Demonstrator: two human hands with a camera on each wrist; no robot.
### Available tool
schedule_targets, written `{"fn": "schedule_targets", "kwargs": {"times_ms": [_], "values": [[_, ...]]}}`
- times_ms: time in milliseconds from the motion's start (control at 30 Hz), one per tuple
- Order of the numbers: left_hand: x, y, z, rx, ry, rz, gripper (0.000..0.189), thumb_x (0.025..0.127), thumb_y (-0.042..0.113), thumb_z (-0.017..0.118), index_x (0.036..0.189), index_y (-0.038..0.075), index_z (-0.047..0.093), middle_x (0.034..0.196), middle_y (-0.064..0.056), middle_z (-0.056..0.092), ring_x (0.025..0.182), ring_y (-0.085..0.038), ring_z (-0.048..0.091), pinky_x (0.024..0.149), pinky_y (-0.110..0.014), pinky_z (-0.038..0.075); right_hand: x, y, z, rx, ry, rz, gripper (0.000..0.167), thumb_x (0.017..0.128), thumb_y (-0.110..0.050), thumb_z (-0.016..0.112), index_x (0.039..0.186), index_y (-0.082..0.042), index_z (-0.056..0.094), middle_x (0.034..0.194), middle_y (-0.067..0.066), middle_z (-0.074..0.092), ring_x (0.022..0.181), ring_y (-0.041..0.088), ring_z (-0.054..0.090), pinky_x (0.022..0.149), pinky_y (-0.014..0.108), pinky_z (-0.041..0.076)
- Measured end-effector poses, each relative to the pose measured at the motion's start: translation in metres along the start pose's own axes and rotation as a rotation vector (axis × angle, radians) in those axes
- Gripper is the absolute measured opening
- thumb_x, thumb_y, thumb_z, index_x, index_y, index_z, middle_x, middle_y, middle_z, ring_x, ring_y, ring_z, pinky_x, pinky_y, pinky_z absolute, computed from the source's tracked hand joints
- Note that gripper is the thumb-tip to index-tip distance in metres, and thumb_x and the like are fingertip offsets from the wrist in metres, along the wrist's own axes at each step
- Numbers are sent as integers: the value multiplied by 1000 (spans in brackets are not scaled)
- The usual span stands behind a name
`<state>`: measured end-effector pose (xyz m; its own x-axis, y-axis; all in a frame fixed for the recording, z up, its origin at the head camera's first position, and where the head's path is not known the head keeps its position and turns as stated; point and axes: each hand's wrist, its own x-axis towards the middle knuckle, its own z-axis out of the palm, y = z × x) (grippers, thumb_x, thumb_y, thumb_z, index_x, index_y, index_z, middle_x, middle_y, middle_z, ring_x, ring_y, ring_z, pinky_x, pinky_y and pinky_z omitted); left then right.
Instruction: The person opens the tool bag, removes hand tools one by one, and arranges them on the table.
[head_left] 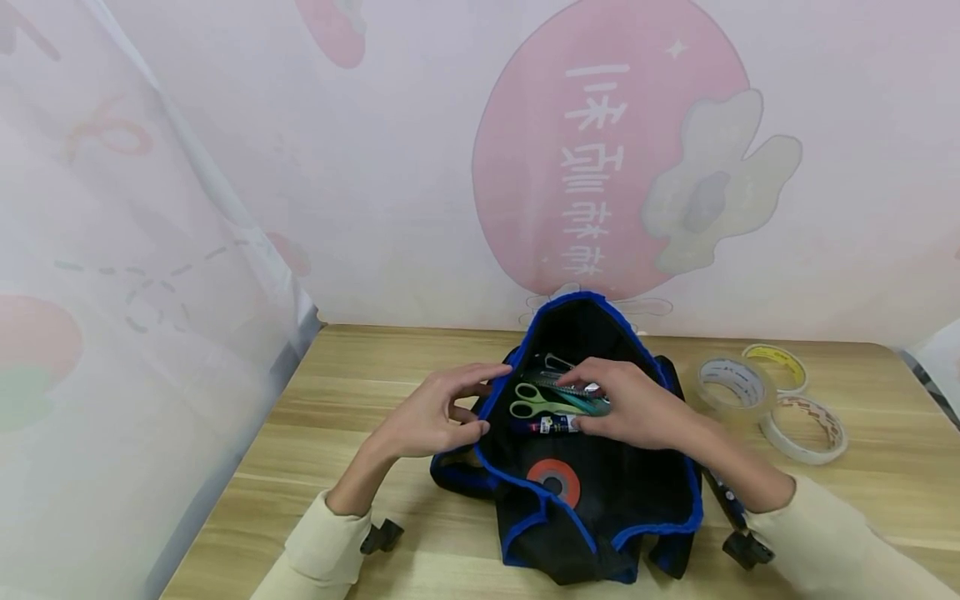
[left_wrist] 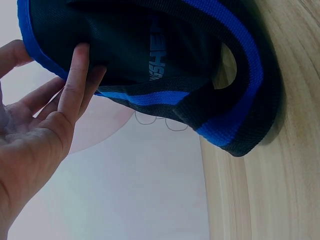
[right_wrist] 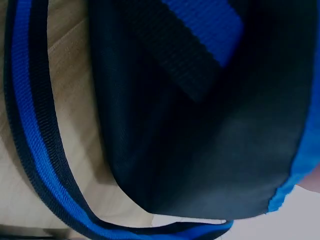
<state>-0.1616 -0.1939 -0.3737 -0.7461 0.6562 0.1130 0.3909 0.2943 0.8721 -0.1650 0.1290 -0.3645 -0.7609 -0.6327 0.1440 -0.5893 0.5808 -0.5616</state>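
Observation:
A black bag [head_left: 637,479] with blue trim stands open-mouthed on the table. My left hand [head_left: 438,412] is at its left rim, thumb and fingers fairly straight; in the left wrist view the fingers [left_wrist: 75,85] touch the bag's outer side. Inside the bag, my right hand [head_left: 637,404] reaches over a cluster of stationery, index finger and thumb spread apart over it. Green-handled scissors [head_left: 527,408], a dark purple tube with a white label [head_left: 551,425] and a teal item [head_left: 588,404] lie there. Nearer the front sits an orange-and-black ring [head_left: 555,483]. The right wrist view shows only the bag's side.
Right of the bag are a clear tape roll [head_left: 735,387], a yellow-lined tape roll [head_left: 780,367] and a white tape roll [head_left: 806,429]. A striped carrying strap [right_wrist: 35,125] loops beside the bag. Behind the wooden table [head_left: 352,358] hangs a printed pink-white cloth [head_left: 390,183].

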Motion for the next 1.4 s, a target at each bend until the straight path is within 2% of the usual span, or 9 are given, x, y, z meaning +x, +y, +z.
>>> {"fn": "schedule_targets", "kwargs": {"times_ms": [167,400,833,1000,1067,1167,1200,1300,1400], "values": [[0,0,0,7,1,-1,73,93,0,67,162,11,48,167,-16,46,140,-42,60,92,-33,65,9,2,7,12,-27,-20,41,93,-13,83,131,-6,72,127,10,74,116,31,72,98,51,61],[0,0,0,3,-2,-1,73,93,-1,67,162,10,48,167,-17,46,140,-46,59,91,-32,65,23,3,15,64,-79,18,42,93,-13,83,133,-4,72,129,15,74,119,33,70,101,53,60],[-1,0,0,3,-4,-5,73,93,-1,67,162,12,48,167,-15,47,139,-44,60,89,-30,65,40,15,37,54,-139,29,34,95,-12,81,128,-4,76,125,13,78,119,30,73,103,52,59],[-1,0,0,15,-4,-8,74,92,-1,68,162,13,49,166,-14,47,139,-40,61,89,-30,65,42,19,47,52,-161,33,32,95,-11,79,127,-6,76,125,9,79,121,28,72,115,59,47],[-1,1,0,16,-6,-6,74,92,-1,68,162,12,49,167,-15,47,140,-40,60,89,-31,65,42,20,50,57,-161,36,32,95,-10,79,126,-7,77,125,8,79,121,28,72,114,60,47],[-1,1,0,15,-6,-6,74,92,-1,68,162,12,49,167,-15,47,140,-40,60,89,-31,65,42,24,54,60,-152,27,31,93,-10,80,124,-8,78,123,7,79,119,28,72,108,55,54],[-1,1,0,15,-6,-6,74,92,-1,68,162,12,49,167,-15,47,140,-40,60,89,-30,65,43,35,62,54,-146,-5,31,94,-12,80,124,-8,78,123,7,79,119,27,72,107,52,56],[-1,0,0,10,-7,-6,74,93,-2,68,162,12,49,167,-15,47,140,-40,60,89,-30,65,44,50,73,41,-125,-50,30,93,-15,81,123,-13,79,121,3,79,116,24,72,102,48,59],[-2,0,0,3,-8,-1,74,92,-2,68,162,11,48,167,-16,46,140,-41,60,89,-29,65,47,62,83,51,-126,-61,30,92,-16,82,122,-17,79,121,1,79,113,22,73,99,46,60]]}}
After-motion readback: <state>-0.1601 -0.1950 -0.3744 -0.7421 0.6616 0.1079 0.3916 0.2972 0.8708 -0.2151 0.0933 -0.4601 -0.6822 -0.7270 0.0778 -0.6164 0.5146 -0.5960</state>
